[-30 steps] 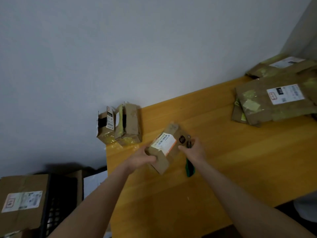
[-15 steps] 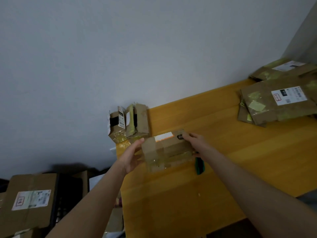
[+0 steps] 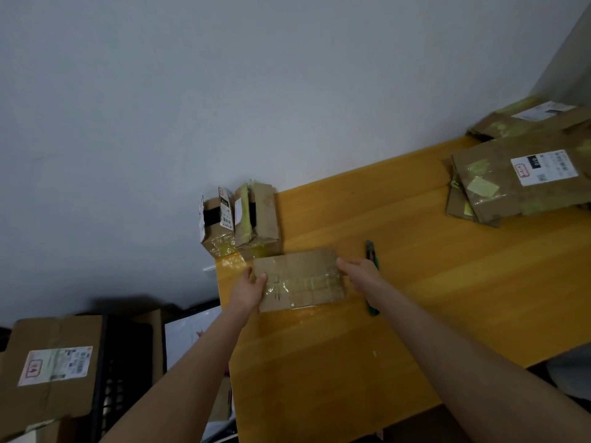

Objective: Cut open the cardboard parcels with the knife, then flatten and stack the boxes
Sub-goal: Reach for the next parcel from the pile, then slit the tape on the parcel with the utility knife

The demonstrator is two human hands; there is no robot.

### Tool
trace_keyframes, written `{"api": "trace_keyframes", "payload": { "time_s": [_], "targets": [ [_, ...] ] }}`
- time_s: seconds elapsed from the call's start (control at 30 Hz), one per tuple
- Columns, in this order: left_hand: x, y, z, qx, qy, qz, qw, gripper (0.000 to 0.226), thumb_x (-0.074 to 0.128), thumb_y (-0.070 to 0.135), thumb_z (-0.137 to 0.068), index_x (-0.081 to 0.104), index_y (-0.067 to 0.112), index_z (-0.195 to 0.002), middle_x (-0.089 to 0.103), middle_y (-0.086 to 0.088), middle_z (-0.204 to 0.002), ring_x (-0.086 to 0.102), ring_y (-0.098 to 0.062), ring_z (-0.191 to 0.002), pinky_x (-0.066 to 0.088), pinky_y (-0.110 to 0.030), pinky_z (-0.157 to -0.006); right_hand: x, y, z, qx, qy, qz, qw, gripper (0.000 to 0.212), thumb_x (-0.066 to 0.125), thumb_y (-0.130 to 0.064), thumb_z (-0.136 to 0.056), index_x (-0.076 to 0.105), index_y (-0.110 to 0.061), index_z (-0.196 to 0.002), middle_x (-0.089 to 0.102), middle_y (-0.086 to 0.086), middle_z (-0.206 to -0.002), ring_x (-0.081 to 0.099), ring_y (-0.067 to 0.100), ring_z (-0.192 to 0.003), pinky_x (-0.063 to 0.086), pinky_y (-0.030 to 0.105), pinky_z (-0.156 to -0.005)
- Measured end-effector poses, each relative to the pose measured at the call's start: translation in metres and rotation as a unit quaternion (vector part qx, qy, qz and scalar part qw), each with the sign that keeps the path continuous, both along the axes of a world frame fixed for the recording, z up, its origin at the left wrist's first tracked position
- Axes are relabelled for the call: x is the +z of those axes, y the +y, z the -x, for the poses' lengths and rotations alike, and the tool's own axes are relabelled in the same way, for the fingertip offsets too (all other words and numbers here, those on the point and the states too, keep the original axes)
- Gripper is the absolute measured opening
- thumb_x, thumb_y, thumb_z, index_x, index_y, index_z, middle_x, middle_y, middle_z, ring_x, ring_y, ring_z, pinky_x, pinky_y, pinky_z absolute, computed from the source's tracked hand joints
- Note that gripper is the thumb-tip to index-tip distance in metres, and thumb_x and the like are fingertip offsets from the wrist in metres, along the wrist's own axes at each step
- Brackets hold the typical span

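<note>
Box: flattened, taped, lying on the table.
Left hand: pinches the box's 9 o'clock end, thumb on top.
Right hand: straight fingers press its 3 o'clock end.
Knife: green, on the table at the box's 3 o'clock, just beside the right hand.
Small parcels: two, at 11 o'clock, near the box.
Flat stack: at 2 o'clock, well apart.

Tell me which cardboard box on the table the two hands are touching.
The flattened box between the left hand and the right hand. The two small boxes behind it stand unflattened, untouched; the flattened stack lies far to the right.
</note>
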State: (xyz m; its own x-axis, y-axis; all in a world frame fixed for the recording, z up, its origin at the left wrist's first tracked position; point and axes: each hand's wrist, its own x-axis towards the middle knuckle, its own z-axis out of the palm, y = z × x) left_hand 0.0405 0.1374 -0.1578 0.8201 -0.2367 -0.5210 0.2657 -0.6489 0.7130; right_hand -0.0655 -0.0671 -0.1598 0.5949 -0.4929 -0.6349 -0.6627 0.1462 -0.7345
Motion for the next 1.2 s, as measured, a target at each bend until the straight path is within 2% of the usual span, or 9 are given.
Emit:
{"api": "trace_keyframes", "payload": {
  "time_s": [0.1,0.2,0.33,0.5,0.6,0.7,0.8,1.0,1.2],
  "targets": [
    [0.003,-0.006,0.008,-0.063,-0.161,-0.14,0.975,0.068,0.06,0.027,-0.094,0.025,0.008,-0.149,0.03,-0.019,-0.151,0.036,-0.034,-0.136,0.034,-0.043,-0.11,-0.014,-0.007,0.007,0.025,0.043,0.123,0.991,0.044,0.057,-0.031,-0.095,0.052,-0.013,-0.135,0.055,0.006,-0.133,0.054,0.025,-0.116,0.045,0.041,-0.101],
    [0.005,-0.022,0.017,-0.228,-0.301,-0.21,0.902,0.099,0.068,0.048,-0.082,0.009,0.012,-0.154,0.01,-0.01,-0.16,0.011,-0.027,-0.148,0.02,-0.045,-0.119,-0.03,-0.016,0.018,0.044,0.144,0.246,0.957,0.05,0.059,-0.039,-0.093,0.045,-0.018,-0.136,0.052,0.007,-0.132,0.055,0.026,-0.113,0.048,0.042,-0.095],
    [-0.004,-0.053,0.02,-0.397,-0.266,-0.287,0.83,0.126,0.07,0.062,-0.074,-0.015,0.011,-0.152,-0.015,-0.007,-0.161,-0.014,-0.025,-0.148,-0.001,-0.045,-0.121,-0.051,-0.017,0.024,0.095,0.243,0.306,0.916,0.06,0.052,-0.044,-0.095,0.034,-0.008,-0.14,0.043,0.014,-0.139,0.046,0.031,-0.124,0.044,0.04,-0.1],
    [-0.016,-0.066,0.015,-0.452,-0.246,-0.35,0.783,0.123,0.069,0.059,-0.076,-0.015,0.011,-0.152,-0.011,-0.008,-0.161,-0.009,-0.028,-0.148,0.004,-0.05,-0.121,-0.065,-0.018,0.023,0.098,0.27,0.324,0.901,0.037,0.051,-0.03,-0.099,0.042,-0.011,-0.129,0.053,0.01,-0.129,0.053,0.026,-0.114,0.047,0.035,-0.083],
    [-0.012,-0.065,0.011,-0.464,-0.253,-0.348,0.775,0.122,0.071,0.058,-0.074,-0.009,0.012,-0.153,0.001,-0.006,-0.16,0.002,-0.029,-0.148,0.01,-0.049,-0.12,-0.063,-0.02,0.023,0.092,0.224,0.24,0.94,0.034,0.056,-0.033,-0.095,0.053,-0.011,-0.121,0.063,0.008,-0.11,0.062,0.023,-0.092,0.053,0.033,-0.07],
    [-0.005,-0.062,0.008,-0.46,-0.266,-0.34,0.776,0.121,0.07,0.062,-0.072,-0.005,0.013,-0.154,0.007,-0.007,-0.159,0.009,-0.029,-0.146,0.016,-0.046,-0.119,-0.051,-0.018,0.019,0.04,0.113,0.097,0.988,0.041,0.062,-0.025,-0.093,0.053,-0.006,-0.127,0.062,0.011,-0.117,0.062,0.025,-0.099,0.052,0.03,-0.071],
    [0.004,-0.052,0.005,-0.462,-0.283,-0.342,0.768,0.12,0.069,0.063,-0.072,-0.004,0.015,-0.154,0.011,-0.008,-0.157,0.013,-0.029,-0.145,0.018,-0.044,-0.118,-0.03,-0.015,0.017,-0.003,0.038,-0.002,0.999,0.046,0.065,-0.011,-0.088,0.049,-0.002,-0.13,0.058,0.011,-0.116,0.056,0.023,-0.1,0.048,0.031,-0.078],
    [-0.004,-0.027,0.009,-0.445,-0.225,-0.37,0.784,0.125,0.075,0.054,-0.073,-0.012,0.013,-0.153,0.001,-0.007,-0.16,0.001,-0.03,-0.148,0.014,-0.048,-0.12,0.0,0.002,0.025,0.036,-0.037,-0.034,0.998,0.039,0.054,-0.026,-0.098,0.048,-0.01,-0.133,0.056,0.006,-0.12,0.05,0.016,-0.097,0.041,0.027,-0.077],
    [-0.011,-0.028,0.005,-0.423,-0.212,-0.355,0.807,0.127,0.08,0.047,-0.07,-0.008,0.011,-0.154,0.003,-0.007,-0.161,0.004,-0.031,-0.148,0.018,-0.046,-0.119,-0.005,0.013,0.037,0.131,0.014,0.116,0.985,0.023,0.047,-0.031,-0.1,0.059,-0.013,-0.091,0.056,0.001,-0.077,0.052,0.011,-0.064,0.038,0.017,-0.049]
  ]
}}
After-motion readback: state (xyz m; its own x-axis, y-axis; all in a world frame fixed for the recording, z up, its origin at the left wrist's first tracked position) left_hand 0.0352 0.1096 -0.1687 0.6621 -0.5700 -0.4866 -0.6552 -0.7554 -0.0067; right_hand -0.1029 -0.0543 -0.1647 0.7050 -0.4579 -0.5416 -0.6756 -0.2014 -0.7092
